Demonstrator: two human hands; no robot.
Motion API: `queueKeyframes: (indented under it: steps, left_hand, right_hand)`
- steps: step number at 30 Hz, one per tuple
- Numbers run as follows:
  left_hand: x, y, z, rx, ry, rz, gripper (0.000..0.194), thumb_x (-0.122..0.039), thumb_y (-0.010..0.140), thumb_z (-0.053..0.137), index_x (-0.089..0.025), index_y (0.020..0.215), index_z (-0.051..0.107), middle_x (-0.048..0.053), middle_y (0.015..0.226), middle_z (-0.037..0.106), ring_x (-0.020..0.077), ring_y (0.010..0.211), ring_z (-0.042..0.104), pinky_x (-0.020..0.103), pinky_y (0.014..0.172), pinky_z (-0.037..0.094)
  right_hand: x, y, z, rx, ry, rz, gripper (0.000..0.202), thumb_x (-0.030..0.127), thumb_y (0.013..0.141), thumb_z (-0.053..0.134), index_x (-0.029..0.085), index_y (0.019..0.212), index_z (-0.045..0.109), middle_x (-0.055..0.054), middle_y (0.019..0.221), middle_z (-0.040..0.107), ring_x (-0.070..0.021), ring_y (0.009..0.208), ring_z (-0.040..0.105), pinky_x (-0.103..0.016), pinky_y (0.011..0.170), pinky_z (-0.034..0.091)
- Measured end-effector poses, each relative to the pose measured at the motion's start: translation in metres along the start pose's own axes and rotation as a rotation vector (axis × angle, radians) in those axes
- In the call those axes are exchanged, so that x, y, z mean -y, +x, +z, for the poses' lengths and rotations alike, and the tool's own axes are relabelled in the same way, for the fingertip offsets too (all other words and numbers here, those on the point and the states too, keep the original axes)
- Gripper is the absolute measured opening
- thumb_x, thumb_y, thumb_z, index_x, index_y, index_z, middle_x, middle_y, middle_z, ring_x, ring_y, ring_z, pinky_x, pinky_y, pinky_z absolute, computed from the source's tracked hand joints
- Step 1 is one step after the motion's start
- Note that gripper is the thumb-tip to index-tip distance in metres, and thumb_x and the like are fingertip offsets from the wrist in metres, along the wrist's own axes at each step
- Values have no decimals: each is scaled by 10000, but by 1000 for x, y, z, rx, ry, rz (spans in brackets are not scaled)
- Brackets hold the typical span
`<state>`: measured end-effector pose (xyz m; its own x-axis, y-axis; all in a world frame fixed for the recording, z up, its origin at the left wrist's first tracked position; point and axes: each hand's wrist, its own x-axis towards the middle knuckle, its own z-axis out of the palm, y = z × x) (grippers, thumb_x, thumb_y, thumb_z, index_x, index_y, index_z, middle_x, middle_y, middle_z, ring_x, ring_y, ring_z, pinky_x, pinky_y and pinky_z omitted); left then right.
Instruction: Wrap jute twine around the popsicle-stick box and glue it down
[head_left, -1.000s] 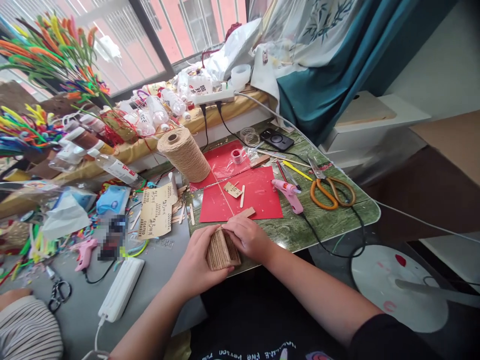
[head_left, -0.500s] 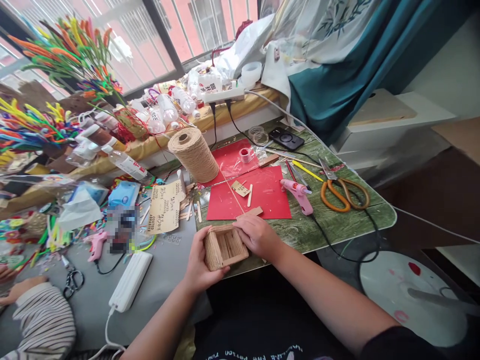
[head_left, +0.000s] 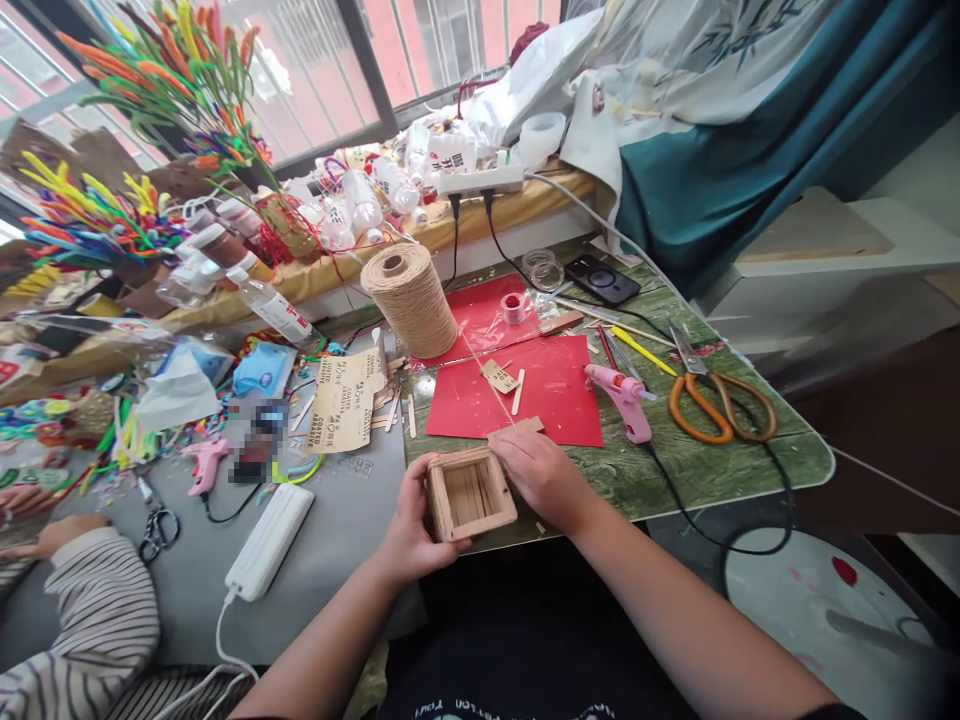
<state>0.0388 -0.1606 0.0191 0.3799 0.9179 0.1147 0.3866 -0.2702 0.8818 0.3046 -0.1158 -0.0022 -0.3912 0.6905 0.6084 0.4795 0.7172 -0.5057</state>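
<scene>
Between hands [head_left: 416, 525], box [head_left: 472, 492] now mouth-up

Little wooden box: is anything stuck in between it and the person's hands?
Nothing visible blocks the left hand, which holds the wooden box directly by its left side. The right hand is at the box's far right corner; twine from the spool runs to it, but the hand hides whether any is pinched in between.

Room btwn twine [head_left: 489, 382] (hgt unclr) & R glue-gun [head_left: 626, 396].
</scene>
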Motion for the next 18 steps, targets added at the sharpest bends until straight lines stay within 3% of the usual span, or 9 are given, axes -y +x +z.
queueKeyframes:
  steps: [6,10,12,15,18]
  left_hand:
    - [1,-5,-8,5,42,-62,1018,-348,678,866,-276,1491,257,161,1484,420,384,1432,464,600,1206,379]
    - [-11,-3,-16,72,105,-124,1127,-312,687,887,-296,1553,167,159,1519,413,366,1440,470,569,1203,405]
    - [-26,2,-23,119,210,-127,1211,-366,702,902,-306,1604,97,170,1584,364,375,1488,415,581,1225,373]
    - [-53,17,-27,162,450,-14,1194,-561,702,893,-300,1627,184,174,1666,288,415,1546,301,619,1253,300]
    - [-73,33,-19,238,636,129,1177,-713,703,823,-280,1635,250,175,1639,383,436,1505,357,650,1244,261]
  right_hand:
    - [-3,3,4,4,28,40,327,88,1017,495,182,1291,647,-150,1181,743,-298,1114,694,-514,998,594]
    - [-1,6,5,-14,97,69,278,105,1031,509,201,1248,654,-134,1159,754,-283,1099,708,-495,983,599]
    - [1,8,6,-26,122,77,254,119,1038,514,205,1230,656,-134,1149,758,-279,1085,717,-484,968,605]
    - [3,10,5,-33,141,97,231,139,1046,516,214,1213,656,-130,1144,759,-276,1078,721,-477,956,606]
    - [4,11,4,-22,159,115,210,163,1056,513,219,1199,656,-124,1136,757,-274,1079,715,-478,960,595]
